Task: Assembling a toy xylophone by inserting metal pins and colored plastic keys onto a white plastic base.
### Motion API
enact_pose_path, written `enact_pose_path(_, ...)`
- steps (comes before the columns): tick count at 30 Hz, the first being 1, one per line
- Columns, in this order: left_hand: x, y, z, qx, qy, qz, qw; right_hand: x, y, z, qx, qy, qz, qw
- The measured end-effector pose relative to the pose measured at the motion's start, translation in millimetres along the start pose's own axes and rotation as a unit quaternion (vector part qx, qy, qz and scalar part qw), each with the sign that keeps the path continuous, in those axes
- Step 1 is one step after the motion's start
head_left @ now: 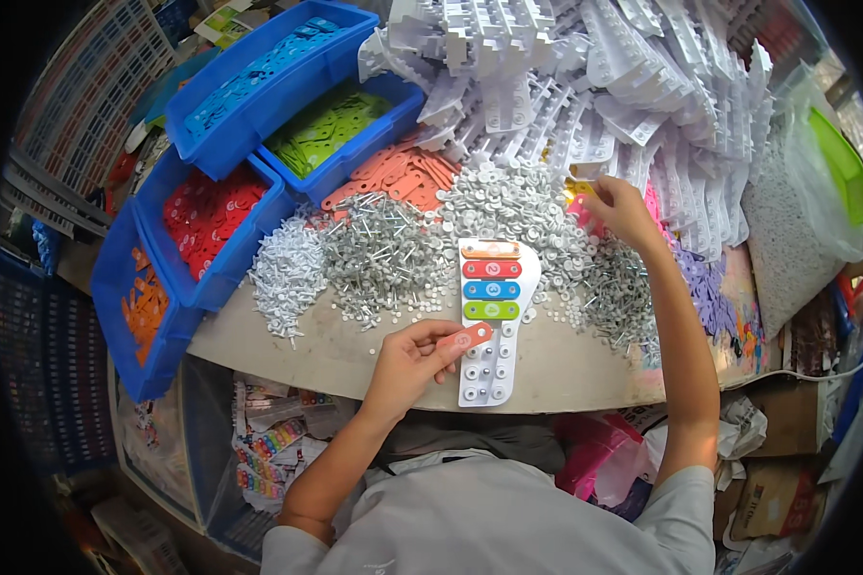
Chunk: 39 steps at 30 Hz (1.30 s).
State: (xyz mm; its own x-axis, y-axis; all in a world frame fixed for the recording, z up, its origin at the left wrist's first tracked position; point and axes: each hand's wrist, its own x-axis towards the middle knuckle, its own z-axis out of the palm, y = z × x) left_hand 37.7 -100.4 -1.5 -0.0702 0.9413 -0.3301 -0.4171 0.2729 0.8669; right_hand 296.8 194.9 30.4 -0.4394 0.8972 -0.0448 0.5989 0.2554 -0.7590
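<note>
On the table edge in front of me lies a white toy xylophone base [524, 355]. Orange, red, blue and green bars [491, 289] are fixed across its upper part. Its lower part shows bare pegs and round washers. My left hand [417, 359] pinches a coral xylophone bar [466, 339] just below the green one, over the base. Beyond the base, to the right, my right hand [625, 213] reaches into a pile of yellow and pink bars. Its fingers are closed at a yellow bar [577, 188], partly hidden by the fingers.
Blue bins [288, 182] of coloured bars stand at the left. Heaps of white pins [288, 278], metal screws [379, 254] and grey washers [513, 206] spread across the table. White bases [633, 67] are stacked high behind. Purple bars [705, 287] and a clear sack [796, 220] are at right.
</note>
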Motion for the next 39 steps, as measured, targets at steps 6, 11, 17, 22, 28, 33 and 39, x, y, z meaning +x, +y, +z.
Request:
enact_pose_path(6,4,0,1,0.023,-0.010,0.011,1.000,-10,9,-13,0.040,0.021,0.028,0.999)
enact_pose_path(11,3,2,-4,0.046,-0.007,0.000,0.999,-55,-3,-12,0.086,0.048,0.023,0.995)
enact_pose_path(17,14,-5,4,0.288,0.065,0.211,0.932,-153,-21,27,0.107,0.002,0.032,0.994)
enact_pose_path(22,26,-19,7,0.296,0.037,0.193,0.935,-200,-60,54,0.121,-0.077,0.140,0.980)
enact_pose_path(28,40,-21,12,0.360,0.071,0.238,0.900,-209,-62,72,0.112,-0.092,0.121,0.982)
enact_pose_path(33,44,-23,16,0.431,0.079,0.259,0.861,-202,-73,86,0.119,-0.081,0.076,0.987)
enact_pose_path(39,38,-26,23,0.411,0.123,0.250,0.868,-193,-80,104,0.177,-0.103,0.081,0.975)
